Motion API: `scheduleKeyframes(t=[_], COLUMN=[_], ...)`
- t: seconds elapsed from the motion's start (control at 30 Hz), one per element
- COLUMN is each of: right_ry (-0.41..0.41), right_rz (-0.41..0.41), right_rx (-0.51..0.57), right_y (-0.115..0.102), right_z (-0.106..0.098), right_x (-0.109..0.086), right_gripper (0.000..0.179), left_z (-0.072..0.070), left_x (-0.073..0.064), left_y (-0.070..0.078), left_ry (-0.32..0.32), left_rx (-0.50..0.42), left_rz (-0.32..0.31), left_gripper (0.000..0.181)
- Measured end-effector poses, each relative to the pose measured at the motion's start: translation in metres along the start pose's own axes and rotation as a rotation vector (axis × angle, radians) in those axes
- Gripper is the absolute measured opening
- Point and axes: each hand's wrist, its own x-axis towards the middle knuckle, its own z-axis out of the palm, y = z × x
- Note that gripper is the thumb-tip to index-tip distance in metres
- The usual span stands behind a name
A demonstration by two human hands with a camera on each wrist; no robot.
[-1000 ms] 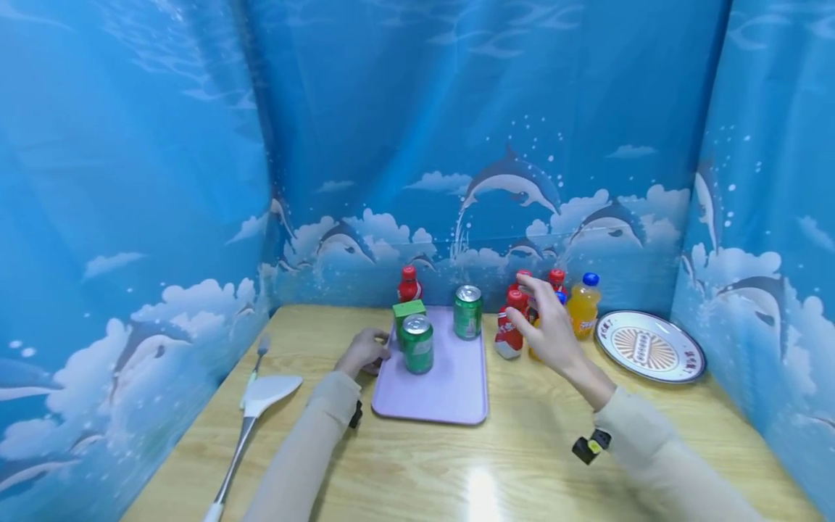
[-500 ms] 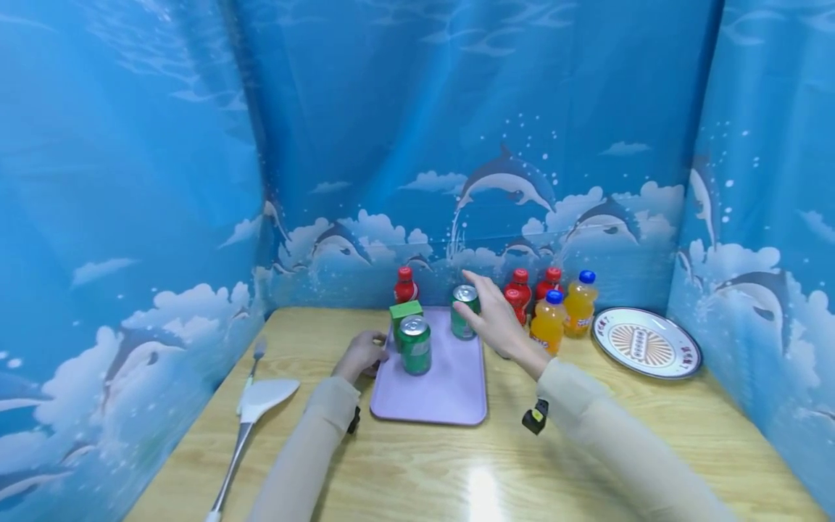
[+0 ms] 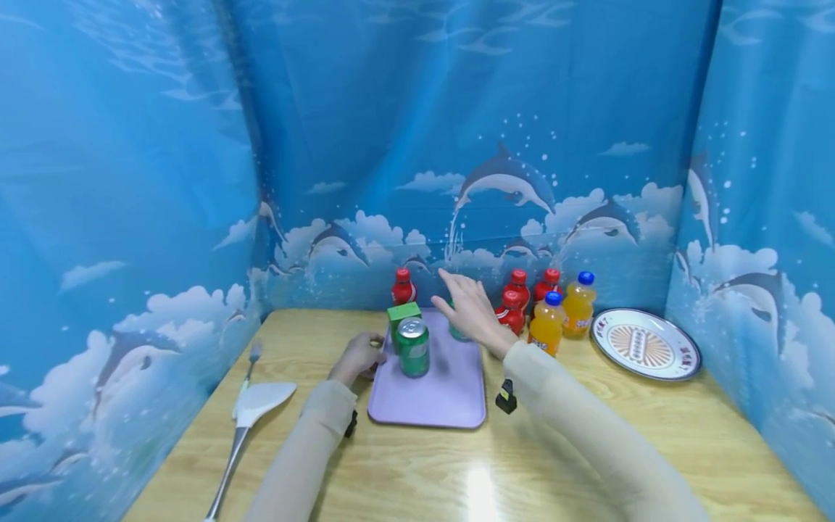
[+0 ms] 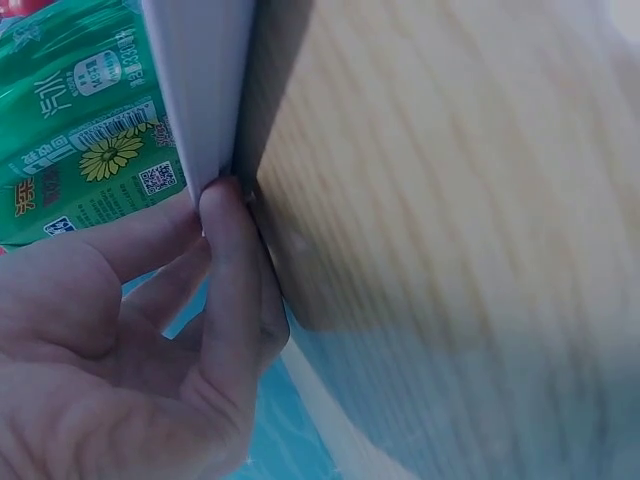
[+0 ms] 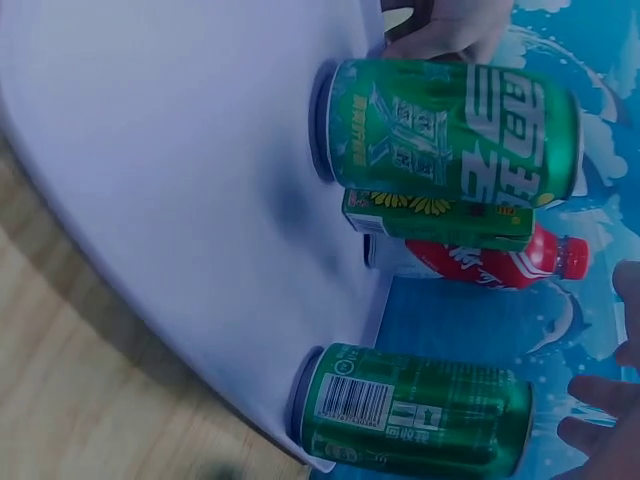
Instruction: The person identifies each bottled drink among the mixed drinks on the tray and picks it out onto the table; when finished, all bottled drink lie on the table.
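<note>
My left hand [image 3: 357, 357] pinches the left rim of a lilac tray [image 3: 430, 407]; thumb and fingers meet at its edge in the left wrist view. On the tray stand a green soda can [image 3: 414, 354], a green drink carton [image 3: 404, 312] just behind it, and a second green can [image 5: 420, 412] at the back right. My right hand [image 3: 471, 308] is by that second can with fingers extended, and hides most of it in the head view. In the right wrist view the fingertips [image 5: 600, 395] appear apart from the can, beyond its top.
Behind the tray stands a red bottle [image 3: 404, 286]. To the right are several red bottles [image 3: 511, 313] and orange drink bottles [image 3: 546, 322], then a patterned plate [image 3: 646, 344]. A white-headed spatula [image 3: 261, 399] and a fork [image 3: 253, 355] lie at left.
My right hand has moved left, from in front of the bottles to the can at the tray's back right. The left hand has kept its grip on the tray rim.
</note>
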Motion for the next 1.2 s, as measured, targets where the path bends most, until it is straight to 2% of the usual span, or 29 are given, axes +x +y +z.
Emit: scheduleKeyframes(t=[0.1, 0.37, 0.5, 0.73, 0.8, 1.2], right_ry=[-0.015, -0.040, -0.026, -0.007, -0.009, -0.155], right_rz=[0.009, 0.037, 0.068, 0.116, 0.123, 0.144], right_rx=[-0.034, -0.115, -0.142, -0.157, -0.158, -0.194], right_y=[-0.001, 0.002, 0.001, -0.009, -0.011, -0.018], right_z=[0.005, 0.018, 0.022, 0.031, 0.034, 0.043], right_x=[0.008, 0.019, 0.026, 0.040, 0.044, 0.061], right_gripper=[0.069, 0.067, 0.065, 0.070, 0.072, 0.079], left_z=[0.000, 0.005, 0.005, 0.001, -0.001, 0.001], left_x=[-0.001, -0.006, -0.005, -0.003, -0.003, -0.007], left_y=[0.001, -0.003, -0.003, 0.000, 0.000, -0.002], left_ry=[0.000, -0.005, -0.002, 0.013, 0.014, 0.007], left_rx=[0.008, -0.008, -0.025, -0.011, -0.003, -0.023], left_rz=[-0.001, 0.045, 0.052, 0.013, 0.022, 0.056], left_gripper=[0.054, 0.053, 0.054, 0.052, 0.052, 0.053])
